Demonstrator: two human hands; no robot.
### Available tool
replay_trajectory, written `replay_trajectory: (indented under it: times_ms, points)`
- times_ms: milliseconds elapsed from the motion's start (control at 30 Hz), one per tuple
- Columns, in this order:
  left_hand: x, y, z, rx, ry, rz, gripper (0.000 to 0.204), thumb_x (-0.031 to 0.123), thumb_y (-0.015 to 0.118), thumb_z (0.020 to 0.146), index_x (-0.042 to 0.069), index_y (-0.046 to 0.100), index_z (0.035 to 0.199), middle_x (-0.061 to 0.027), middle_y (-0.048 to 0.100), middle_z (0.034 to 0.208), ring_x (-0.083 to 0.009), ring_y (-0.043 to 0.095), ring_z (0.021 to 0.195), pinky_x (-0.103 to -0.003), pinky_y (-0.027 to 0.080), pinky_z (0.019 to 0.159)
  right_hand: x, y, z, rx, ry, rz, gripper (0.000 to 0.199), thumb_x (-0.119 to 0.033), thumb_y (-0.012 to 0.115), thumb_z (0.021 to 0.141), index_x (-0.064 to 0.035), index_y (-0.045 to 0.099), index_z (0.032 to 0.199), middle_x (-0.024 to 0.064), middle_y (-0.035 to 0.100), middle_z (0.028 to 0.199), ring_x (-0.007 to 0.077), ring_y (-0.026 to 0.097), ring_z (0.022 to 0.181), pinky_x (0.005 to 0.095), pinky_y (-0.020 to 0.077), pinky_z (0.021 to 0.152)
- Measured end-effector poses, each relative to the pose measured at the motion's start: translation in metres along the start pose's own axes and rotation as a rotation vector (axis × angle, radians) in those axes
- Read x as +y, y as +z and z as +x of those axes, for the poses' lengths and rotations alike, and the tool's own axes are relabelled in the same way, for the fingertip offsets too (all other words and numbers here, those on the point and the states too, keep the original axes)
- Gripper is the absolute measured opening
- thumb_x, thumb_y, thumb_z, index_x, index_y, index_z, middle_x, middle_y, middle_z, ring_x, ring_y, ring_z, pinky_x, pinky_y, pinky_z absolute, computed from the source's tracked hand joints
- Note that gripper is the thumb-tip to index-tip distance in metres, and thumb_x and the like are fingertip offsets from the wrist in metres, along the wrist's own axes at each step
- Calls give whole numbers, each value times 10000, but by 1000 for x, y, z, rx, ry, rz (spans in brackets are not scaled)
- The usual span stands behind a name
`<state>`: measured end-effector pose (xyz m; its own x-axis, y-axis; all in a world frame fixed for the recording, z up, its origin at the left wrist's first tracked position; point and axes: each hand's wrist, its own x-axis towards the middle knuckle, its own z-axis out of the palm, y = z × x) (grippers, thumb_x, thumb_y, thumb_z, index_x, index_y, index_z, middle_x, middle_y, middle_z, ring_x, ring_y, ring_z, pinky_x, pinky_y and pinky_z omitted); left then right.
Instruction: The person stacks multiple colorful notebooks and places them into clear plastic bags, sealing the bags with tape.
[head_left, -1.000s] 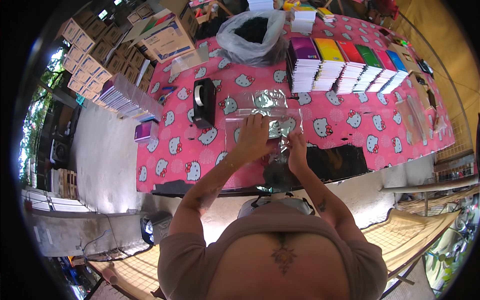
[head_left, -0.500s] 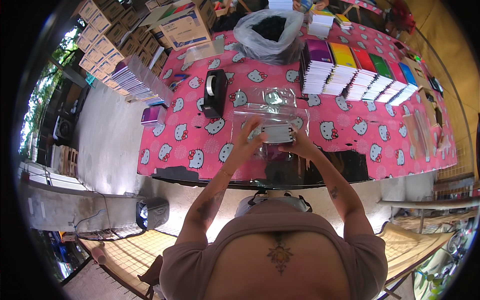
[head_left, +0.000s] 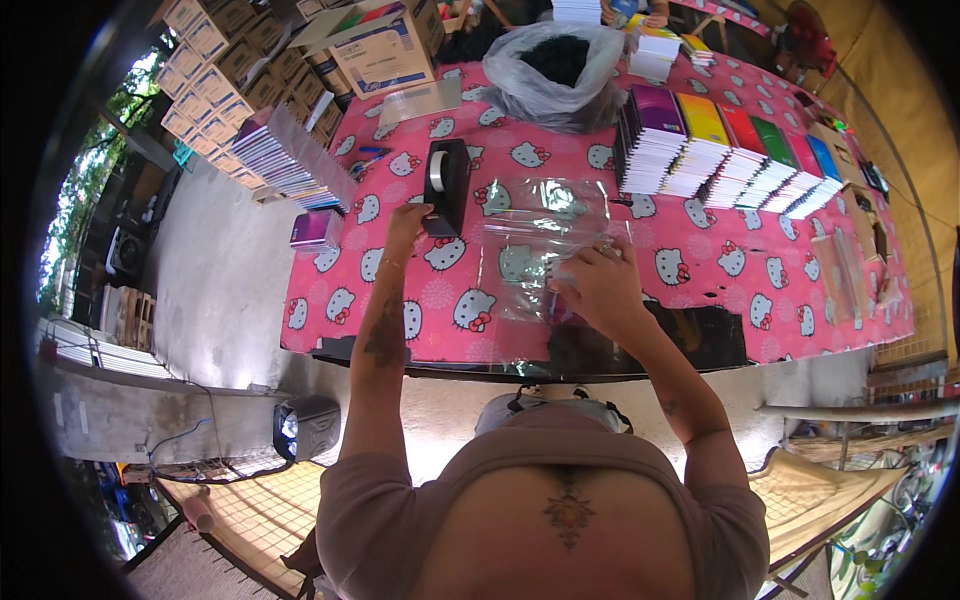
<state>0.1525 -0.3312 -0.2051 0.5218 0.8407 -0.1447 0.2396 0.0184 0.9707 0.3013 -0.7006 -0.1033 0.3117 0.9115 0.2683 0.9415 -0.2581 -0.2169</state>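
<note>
My left hand [head_left: 409, 221] reaches to the near end of a black tape dispenser [head_left: 452, 190], its fingertips pinched at the tape's end; the strip itself is too fine to see clearly. A white tape roll [head_left: 438, 171] sits in the dispenser. My right hand [head_left: 603, 283] is closed over a small notebook stack wrapped in clear plastic, pressing it near the table's front edge. The hand hides most of that stack. Around it lie clear plastic sleeves [head_left: 518, 262], flat and shiny on the pink patterned tablecloth [head_left: 660, 235].
Colour-sorted notebook stacks [head_left: 655, 150] stand at the right, behind my right hand. A plastic-lined bag [head_left: 600, 95] with dark contents stands at the back. Left are a wrapped purple bundle [head_left: 315, 231], a tall notebook stack [head_left: 290, 158] and cardboard boxes [head_left: 375, 55]. Another person's hands [head_left: 655, 20] show far back.
My left hand has let go of the notebook stack and moved left to the tape dispenser. My right hand stays with the stack, now covering it from above.
</note>
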Motion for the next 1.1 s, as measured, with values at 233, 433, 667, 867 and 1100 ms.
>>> replay_trajectory:
  times_ms: [233,433,667,867,1100]
  points:
    - [-60,1,-20,127,56,-187,211,197,646,899,21,691,1006,-34,694,822,-141,635,698,-316,501,668,-17,7,-1,124,6,84,310,-331,733,840,-154,719,1093,38,728,967,222,656,977,464,326,1032]
    - [26,32,-40,219,423,1095,197,218,608,882,51,691,946,-207,723,843,-358,712,826,-427,524,710,-7,7,-9,136,106,51,359,-351,729,842,-123,716,1119,56,736,976,218,655,987,470,320,1036]
    - [-16,12,-35,75,-230,-236,167,198,680,877,41,671,932,-88,676,727,-160,641,661,-313,473,611,-9,10,-11,195,121,53,384,-354,727,844,-102,708,1135,63,734,981,228,649,1006,486,311,1045]
    - [-38,-3,-18,206,259,430,212,178,724,844,21,651,966,-103,704,779,-168,668,701,-323,508,677,-24,9,-3,171,74,80,365,-318,745,818,-111,704,1115,60,727,952,244,666,989,493,316,1063]
    - [8,6,-46,-329,462,238,147,98,706,874,78,664,1013,-41,686,870,-169,681,832,-302,529,805,-21,10,-6,117,97,37,382,-354,735,838,-121,707,1140,48,735,997,221,662,1016,495,290,1073]
